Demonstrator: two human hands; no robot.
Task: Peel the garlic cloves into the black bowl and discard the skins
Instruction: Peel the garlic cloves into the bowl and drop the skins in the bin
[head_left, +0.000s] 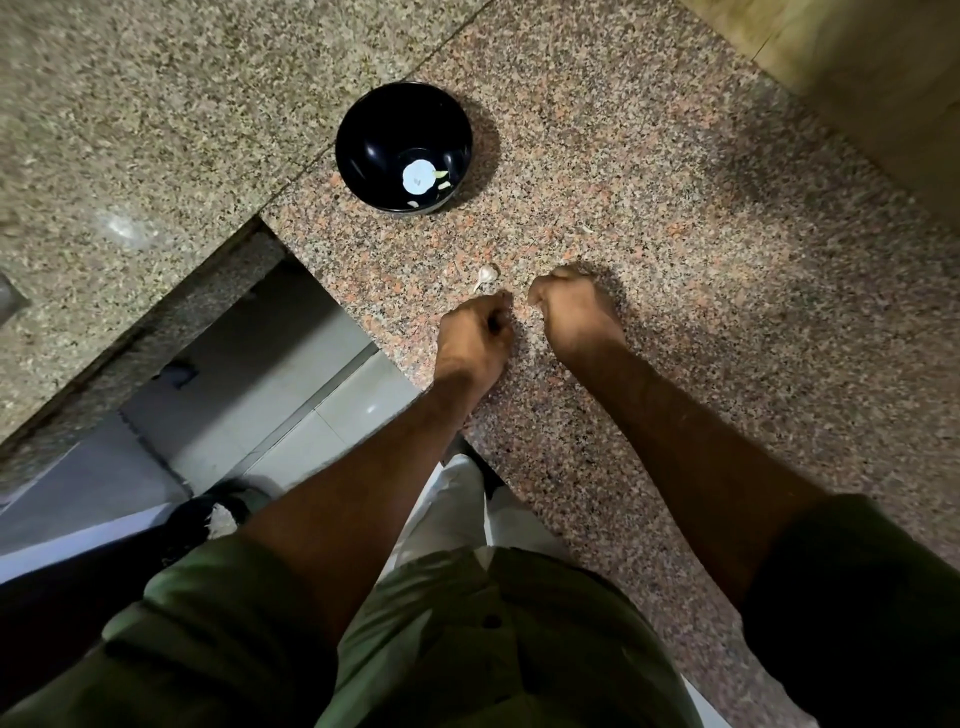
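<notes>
Where speckled granite counter (675, 260) ends, pale floor tiles (332, 410) show.

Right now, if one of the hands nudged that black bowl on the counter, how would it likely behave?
The black bowl would probably slide rather than tip: it sits upright on the polished granite counter. It looks light, holding only a few pale garlic pieces. Its glossy surface may be slippery to grip.

Head view, steeply down, close
</notes>
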